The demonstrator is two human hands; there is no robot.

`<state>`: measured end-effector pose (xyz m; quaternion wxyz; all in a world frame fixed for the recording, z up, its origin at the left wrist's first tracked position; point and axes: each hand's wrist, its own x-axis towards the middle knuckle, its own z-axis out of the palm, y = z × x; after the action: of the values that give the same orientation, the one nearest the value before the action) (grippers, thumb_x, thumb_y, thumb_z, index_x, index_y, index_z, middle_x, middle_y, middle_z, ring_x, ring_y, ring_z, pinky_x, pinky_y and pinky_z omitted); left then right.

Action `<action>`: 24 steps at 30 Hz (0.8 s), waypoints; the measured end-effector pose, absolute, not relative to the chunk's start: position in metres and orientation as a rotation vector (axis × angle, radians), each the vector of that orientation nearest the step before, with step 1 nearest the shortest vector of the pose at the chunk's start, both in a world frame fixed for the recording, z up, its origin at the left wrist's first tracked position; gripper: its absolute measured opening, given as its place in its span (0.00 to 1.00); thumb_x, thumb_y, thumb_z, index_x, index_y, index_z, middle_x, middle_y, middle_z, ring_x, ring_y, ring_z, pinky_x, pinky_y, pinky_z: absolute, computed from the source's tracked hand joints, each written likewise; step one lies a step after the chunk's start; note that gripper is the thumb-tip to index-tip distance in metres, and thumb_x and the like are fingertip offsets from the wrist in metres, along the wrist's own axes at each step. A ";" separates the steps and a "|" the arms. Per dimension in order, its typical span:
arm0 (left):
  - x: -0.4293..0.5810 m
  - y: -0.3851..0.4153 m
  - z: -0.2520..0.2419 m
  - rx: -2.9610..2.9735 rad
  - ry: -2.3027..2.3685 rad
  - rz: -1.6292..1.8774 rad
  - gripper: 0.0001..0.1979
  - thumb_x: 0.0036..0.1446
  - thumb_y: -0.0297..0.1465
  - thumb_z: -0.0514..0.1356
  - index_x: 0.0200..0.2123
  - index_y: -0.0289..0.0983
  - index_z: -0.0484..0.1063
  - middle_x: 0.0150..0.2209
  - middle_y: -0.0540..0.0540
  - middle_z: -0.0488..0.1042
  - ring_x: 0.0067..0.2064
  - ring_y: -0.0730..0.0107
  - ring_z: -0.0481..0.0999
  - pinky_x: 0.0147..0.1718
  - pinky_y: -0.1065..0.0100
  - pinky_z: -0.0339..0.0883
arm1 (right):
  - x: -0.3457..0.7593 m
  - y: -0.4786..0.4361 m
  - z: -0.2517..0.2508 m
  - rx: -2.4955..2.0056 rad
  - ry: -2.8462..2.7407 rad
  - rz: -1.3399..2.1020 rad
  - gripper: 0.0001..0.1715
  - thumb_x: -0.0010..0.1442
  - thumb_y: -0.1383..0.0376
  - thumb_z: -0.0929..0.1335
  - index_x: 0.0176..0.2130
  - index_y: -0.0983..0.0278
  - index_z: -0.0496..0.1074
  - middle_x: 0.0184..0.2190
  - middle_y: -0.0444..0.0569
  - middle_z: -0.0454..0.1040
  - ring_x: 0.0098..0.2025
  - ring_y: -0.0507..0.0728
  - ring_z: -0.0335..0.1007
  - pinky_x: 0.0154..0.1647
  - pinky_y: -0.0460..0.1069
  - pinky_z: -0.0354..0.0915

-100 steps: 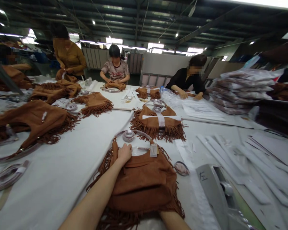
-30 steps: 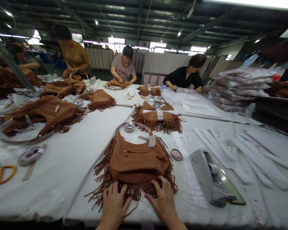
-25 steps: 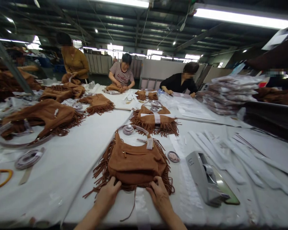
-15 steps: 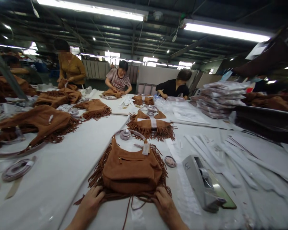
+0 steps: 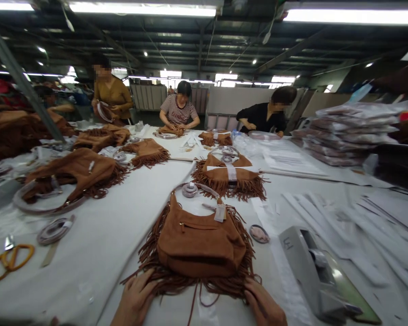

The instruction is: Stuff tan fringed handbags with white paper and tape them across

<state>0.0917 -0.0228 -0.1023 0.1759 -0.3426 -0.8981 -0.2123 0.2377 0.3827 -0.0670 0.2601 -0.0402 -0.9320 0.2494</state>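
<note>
A brown suede bag [image 5: 200,244] with long fringe lies flat on the white table [image 5: 129,213] right in front of me, its strap and a paper tag toward the far side. My left hand [image 5: 134,301] rests on the fringe at the bag's near left corner, fingers curled onto the strands. My right hand [image 5: 263,308] presses the fringe at the near right corner, fingers bent. A loose strand trails toward the table edge between my hands.
A grey tape dispenser [image 5: 318,276] stands to the right, white paper strips [image 5: 329,213] beyond it. A second fringed bag [image 5: 229,174] lies further off. Yellow-handled scissors [image 5: 7,260] lie at left. Three people work at the far end beside stacked bagged goods [image 5: 347,133].
My left hand came back from the bag's strap end to its near edge. Both hands then slid outward along the bottom fringe, from the middle to the two corners.
</note>
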 end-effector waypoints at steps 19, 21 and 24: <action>-0.042 0.072 -0.037 -0.074 -2.952 -2.293 0.28 0.46 0.55 0.60 0.34 0.35 0.69 0.35 0.41 0.78 0.39 0.59 0.77 0.36 0.62 0.70 | 0.116 0.405 -0.030 -1.010 -2.823 0.736 0.20 0.61 0.50 0.56 0.41 0.62 0.63 0.33 0.54 0.77 0.36 0.63 0.75 0.35 0.53 0.63; -0.043 0.075 -0.043 -0.112 -2.980 -2.088 0.21 0.47 0.49 0.61 0.32 0.36 0.66 0.34 0.44 0.76 0.39 0.58 0.75 0.38 0.62 0.68 | 0.115 0.403 -0.028 -0.958 -2.841 0.717 0.18 0.61 0.53 0.56 0.41 0.61 0.63 0.33 0.52 0.77 0.36 0.63 0.75 0.35 0.52 0.62; -0.041 0.079 -0.052 -0.119 -2.994 -1.770 0.13 0.49 0.40 0.61 0.29 0.40 0.61 0.30 0.48 0.71 0.38 0.57 0.73 0.40 0.59 0.64 | 0.117 0.401 -0.031 -0.864 -2.824 0.694 0.16 0.61 0.57 0.55 0.40 0.60 0.65 0.32 0.49 0.77 0.34 0.61 0.75 0.34 0.52 0.61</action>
<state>-0.0409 0.0788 -0.0521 -0.1684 -0.0338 -0.8481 -0.5013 0.1173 0.4012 -0.0310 0.0541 -0.2843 -0.9296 0.2283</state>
